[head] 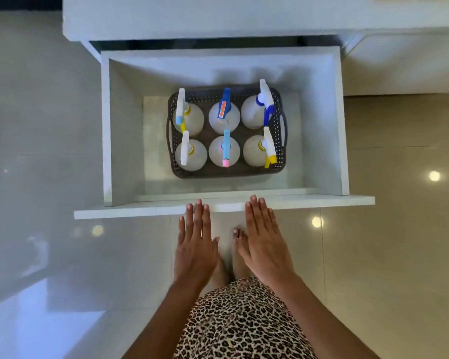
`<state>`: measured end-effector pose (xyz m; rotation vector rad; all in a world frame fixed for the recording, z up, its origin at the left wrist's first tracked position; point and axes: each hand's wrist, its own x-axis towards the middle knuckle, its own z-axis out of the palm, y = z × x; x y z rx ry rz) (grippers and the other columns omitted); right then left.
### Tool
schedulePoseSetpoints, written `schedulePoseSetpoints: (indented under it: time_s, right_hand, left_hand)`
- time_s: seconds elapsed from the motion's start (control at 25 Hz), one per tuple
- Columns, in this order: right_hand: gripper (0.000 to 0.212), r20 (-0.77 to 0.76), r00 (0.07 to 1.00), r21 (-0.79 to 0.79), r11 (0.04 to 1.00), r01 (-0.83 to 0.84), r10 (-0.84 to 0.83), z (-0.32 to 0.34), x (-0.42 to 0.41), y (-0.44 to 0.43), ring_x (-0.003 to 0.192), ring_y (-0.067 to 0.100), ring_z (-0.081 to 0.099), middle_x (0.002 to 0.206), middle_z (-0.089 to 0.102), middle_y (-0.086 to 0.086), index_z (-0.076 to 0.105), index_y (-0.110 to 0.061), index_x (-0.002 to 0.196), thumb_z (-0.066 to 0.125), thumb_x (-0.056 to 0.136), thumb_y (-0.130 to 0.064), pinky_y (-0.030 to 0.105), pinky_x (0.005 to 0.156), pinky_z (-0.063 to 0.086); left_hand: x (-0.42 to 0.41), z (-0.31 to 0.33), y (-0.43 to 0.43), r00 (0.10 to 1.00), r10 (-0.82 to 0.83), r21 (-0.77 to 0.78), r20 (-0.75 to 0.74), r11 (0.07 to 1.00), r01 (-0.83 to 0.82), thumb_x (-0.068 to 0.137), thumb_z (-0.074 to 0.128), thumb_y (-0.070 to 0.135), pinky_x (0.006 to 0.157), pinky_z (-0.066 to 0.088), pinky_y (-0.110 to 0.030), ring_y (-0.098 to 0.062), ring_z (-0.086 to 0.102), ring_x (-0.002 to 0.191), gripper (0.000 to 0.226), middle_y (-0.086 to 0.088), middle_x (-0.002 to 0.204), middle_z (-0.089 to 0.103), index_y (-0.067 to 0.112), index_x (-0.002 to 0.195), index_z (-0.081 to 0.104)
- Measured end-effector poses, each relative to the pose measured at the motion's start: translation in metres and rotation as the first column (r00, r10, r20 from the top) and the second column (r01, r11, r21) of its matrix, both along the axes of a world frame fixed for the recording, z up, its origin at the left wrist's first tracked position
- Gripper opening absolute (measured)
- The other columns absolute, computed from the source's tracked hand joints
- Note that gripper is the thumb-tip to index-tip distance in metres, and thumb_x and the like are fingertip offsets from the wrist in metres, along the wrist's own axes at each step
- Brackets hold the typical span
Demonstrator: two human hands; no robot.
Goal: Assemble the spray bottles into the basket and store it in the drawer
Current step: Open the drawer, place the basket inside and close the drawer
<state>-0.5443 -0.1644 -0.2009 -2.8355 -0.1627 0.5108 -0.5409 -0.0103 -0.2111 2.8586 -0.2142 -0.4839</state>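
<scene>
A dark perforated basket (280,161) stands on the floor of an open white drawer (106,151). Inside it stand several translucent spray bottles (224,115) in two rows, with white, blue, yellow and pink trigger heads. My left hand (196,242) and my right hand (263,239) are flat with fingers stretched out, palms down. The fingertips of both hands reach the top edge of the drawer's front panel (130,211). Neither hand holds anything.
The drawer sticks out from a white cabinet (192,19) at the top. Glossy beige floor tiles (386,255) lie all around, with light reflections. My bare feet (240,255) and a leopard-print garment (244,322) are below the hands.
</scene>
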Motion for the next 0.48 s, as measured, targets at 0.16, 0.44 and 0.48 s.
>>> schedulePoseSetpoints:
  time_s: [0.16, 0.44, 0.48]
  right_hand:
    - [0.073, -0.036, 0.999, -0.017, 1.0, -0.019, 0.018, -0.005, 0.001, -0.001, 0.144, 0.023, 0.003, 0.154, 0.003, 0.015, 0.002, -0.005, 0.145, 0.0, 0.092, -0.054, 0.032, 0.116, -0.004]
    - [0.092, -0.072, 0.997, -0.005, 0.999, -0.036, 0.035, 0.002, 0.029, -0.004, 0.144, 0.025, 0.001, 0.155, 0.001, 0.013, 0.0, -0.006, 0.145, 0.045, 0.079, -0.052, 0.031, 0.115, -0.006]
    - [0.098, -0.079, 0.996, -0.011, 0.999, -0.044, 0.043, 0.002, 0.036, -0.004, 0.144, 0.026, -0.001, 0.155, -0.002, 0.013, -0.002, -0.007, 0.145, 0.052, 0.077, -0.051, 0.031, 0.115, -0.007]
  left_hand:
    - [0.003, 0.001, -0.002, 0.998, 0.002, 0.065, -0.062, 0.998, 0.002, 0.072, 0.066, 0.026, 0.113, -0.01, -0.035, -0.022, -0.024, 0.141, 0.099, -0.011, 0.153, 0.001, 0.004, 0.143, 0.0]
    - [0.029, 0.01, -0.001, 0.996, -0.036, 0.14, -0.086, 0.989, 0.048, 0.056, 0.071, 0.021, 0.121, 0.003, -0.04, -0.03, -0.001, 0.145, 0.107, -0.017, 0.154, 0.007, 0.001, 0.142, 0.011]
    - [0.036, 0.013, -0.002, 0.996, -0.039, 0.159, -0.085, 0.986, 0.052, 0.056, 0.071, 0.024, 0.119, 0.01, -0.043, -0.032, 0.007, 0.144, 0.106, -0.018, 0.153, 0.009, 0.001, 0.142, 0.013]
